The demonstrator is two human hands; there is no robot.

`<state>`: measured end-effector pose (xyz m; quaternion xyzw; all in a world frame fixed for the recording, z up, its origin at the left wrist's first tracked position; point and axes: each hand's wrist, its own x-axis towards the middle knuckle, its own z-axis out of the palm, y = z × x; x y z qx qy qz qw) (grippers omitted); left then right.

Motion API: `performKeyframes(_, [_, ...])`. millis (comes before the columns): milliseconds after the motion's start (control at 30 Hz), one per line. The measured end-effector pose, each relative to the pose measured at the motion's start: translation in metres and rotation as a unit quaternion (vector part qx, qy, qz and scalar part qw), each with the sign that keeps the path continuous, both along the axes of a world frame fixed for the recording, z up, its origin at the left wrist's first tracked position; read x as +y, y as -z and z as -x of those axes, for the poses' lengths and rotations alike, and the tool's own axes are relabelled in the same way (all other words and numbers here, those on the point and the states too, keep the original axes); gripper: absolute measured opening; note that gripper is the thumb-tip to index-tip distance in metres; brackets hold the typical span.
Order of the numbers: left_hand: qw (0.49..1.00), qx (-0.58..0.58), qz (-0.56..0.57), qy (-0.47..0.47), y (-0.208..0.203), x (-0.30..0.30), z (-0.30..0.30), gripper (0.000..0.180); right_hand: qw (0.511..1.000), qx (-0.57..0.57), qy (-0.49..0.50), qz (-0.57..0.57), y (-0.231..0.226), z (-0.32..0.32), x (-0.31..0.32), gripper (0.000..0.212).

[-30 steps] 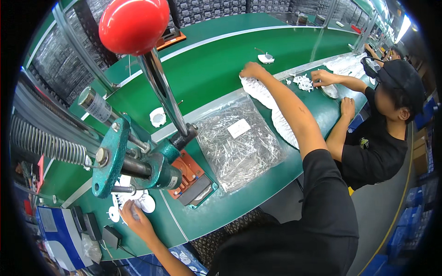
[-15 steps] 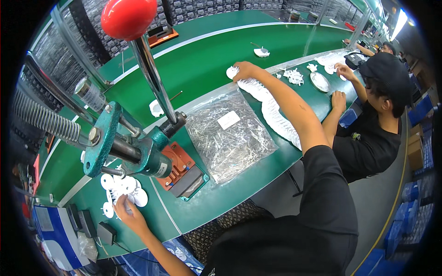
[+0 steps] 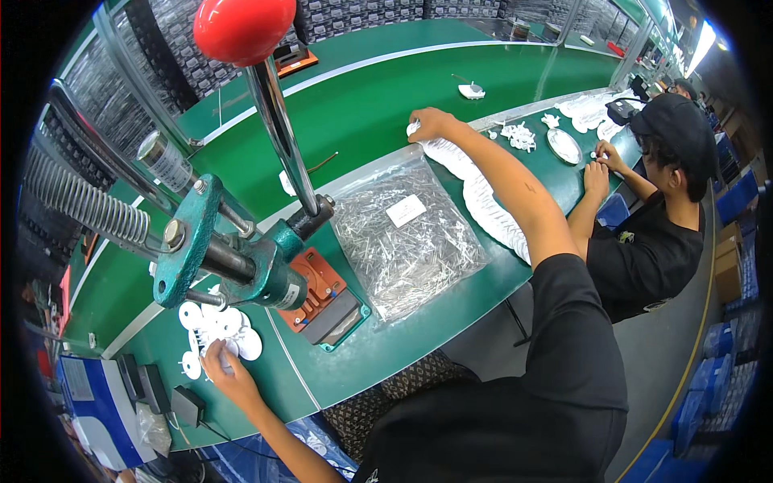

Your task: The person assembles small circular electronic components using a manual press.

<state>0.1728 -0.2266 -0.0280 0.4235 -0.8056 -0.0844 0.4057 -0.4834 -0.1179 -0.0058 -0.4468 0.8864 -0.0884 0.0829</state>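
Note:
My right hand (image 3: 433, 125) reaches out to the far end of a long overlapping row of white plastic discs (image 3: 488, 208). Its fingers are closed on a white disc (image 3: 413, 126) there, partly covered by the fingertips. At the near left, my left hand (image 3: 229, 372) is at the edge of a loose pile of white round plastic parts (image 3: 216, 322), some with short stems. Thumb and fingers curl round a white part in it, mostly hidden. Between the hands lies a clear bag of thin metal pins (image 3: 403, 249) with a white label.
A green hand press (image 3: 241, 258) with a red ball-topped lever (image 3: 244, 28) stands at the left over an orange fixture (image 3: 320, 286). Black adapters (image 3: 187, 406) sit by the left edge. At the right, a co-worker (image 3: 660, 217) handles small white parts beside a white dish (image 3: 564, 147).
The view has shifted slightly, so the press appears farther right. My right fingers now cover more of the end disc. The co-worker's raised hand has come down towards their other hand.

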Motion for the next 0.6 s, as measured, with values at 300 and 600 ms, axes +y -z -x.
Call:
performKeyframes(300, [1.000,0.006,-0.021,-0.006,0.000,-0.002,-0.005,0.018,0.999,0.024,-0.013,-0.034,-0.014,-0.029,0.028,0.071])
performKeyframes(600, [0.962,0.057,0.268,0.014,-0.011,0.029,0.008,0.012,0.968,-0.145,0.183,0.088,-0.045,-0.024,0.147,0.075])
